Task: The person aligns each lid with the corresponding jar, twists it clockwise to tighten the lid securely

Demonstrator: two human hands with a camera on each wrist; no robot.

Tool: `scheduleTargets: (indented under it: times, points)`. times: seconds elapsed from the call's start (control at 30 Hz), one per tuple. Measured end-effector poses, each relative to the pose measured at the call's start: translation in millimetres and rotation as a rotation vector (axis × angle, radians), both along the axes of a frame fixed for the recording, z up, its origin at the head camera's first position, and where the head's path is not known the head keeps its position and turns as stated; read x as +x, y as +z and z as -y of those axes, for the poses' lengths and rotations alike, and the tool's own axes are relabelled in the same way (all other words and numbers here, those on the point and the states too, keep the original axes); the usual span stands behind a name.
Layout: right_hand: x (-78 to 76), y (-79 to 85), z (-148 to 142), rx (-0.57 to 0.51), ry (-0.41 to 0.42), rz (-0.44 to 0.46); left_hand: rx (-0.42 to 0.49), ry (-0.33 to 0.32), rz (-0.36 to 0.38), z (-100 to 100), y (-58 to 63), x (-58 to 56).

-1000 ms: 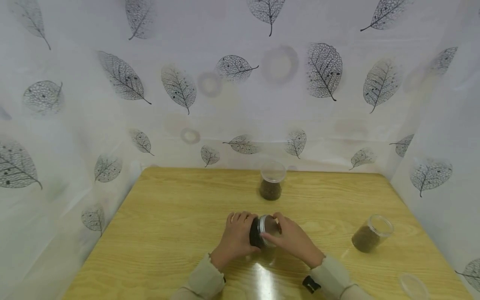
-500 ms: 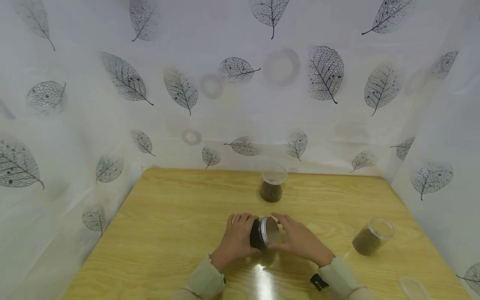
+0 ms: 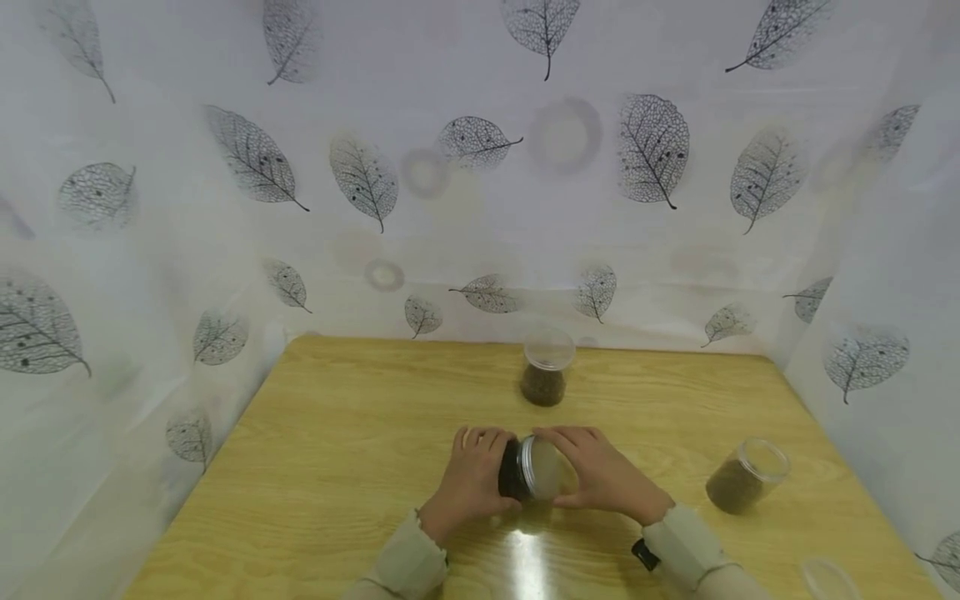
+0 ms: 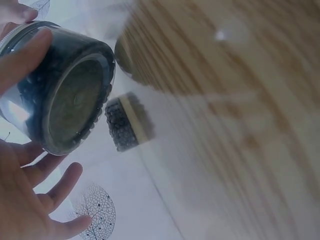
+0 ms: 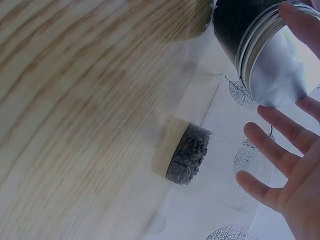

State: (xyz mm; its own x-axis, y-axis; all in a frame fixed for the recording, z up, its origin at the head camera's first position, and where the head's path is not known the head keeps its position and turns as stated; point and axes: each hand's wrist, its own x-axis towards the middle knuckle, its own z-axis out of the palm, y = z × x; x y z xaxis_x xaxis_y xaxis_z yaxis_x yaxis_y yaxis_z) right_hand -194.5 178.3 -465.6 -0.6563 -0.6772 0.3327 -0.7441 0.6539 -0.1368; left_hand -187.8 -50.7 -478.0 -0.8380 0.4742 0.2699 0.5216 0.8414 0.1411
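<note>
Above the middle of the table, a clear jar with dark, bead-like contents lies tipped on its side, its silver screw lid facing right. My left hand holds the jar's body, with the thumb on the near side and fingers over the far side. In the left wrist view, the jar's base faces the camera. My right hand spans the lid. The right wrist view shows its thumb on the lid's ridged rim and fingertips touching the opposite edge; other fingers spread away.
A clear jar partly filled with dark bits stands at the back of the wooden table. Another such jar is on the right. A clear round lid lies at the front right. Leaf-patterned curtains surround the table.
My right hand has shifted a little right and its grip on the lid has changed, with fingers and thumb now further round the rim. The left hand and jar have hardly moved.
</note>
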Motion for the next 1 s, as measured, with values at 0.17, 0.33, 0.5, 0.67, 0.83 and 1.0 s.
scheduleTargets:
  times: [0.17,0.33,0.5,0.67,0.83,1.0]
  points:
    - [-0.1,-0.5,0.3,-0.009,-0.014,0.029,-0.046,0.006,-0.052,1.6,-1.3,-0.4]
    - [0.0,-3.4,2.0,-0.029,-0.043,0.065,-0.074,0.006,-0.078,3.3,-3.8,-1.7]
    - [1.7,-9.7,7.1,-0.043,-0.094,0.075,-0.065,0.000,-0.086,6.8,-5.3,-2.5]
    - [6.6,-13.1,15.5,-0.081,-0.168,0.087,-0.052,-0.003,-0.091,9.2,-6.3,-3.5]
    - [11.4,-13.1,24.3,-0.076,-0.261,0.101,-0.039,-0.002,-0.096,10.4,-7.3,-4.2]
    - [15.4,-13.1,31.1,-0.068,-0.329,0.107,-0.049,0.000,-0.093,11.2,-6.0,-4.1]
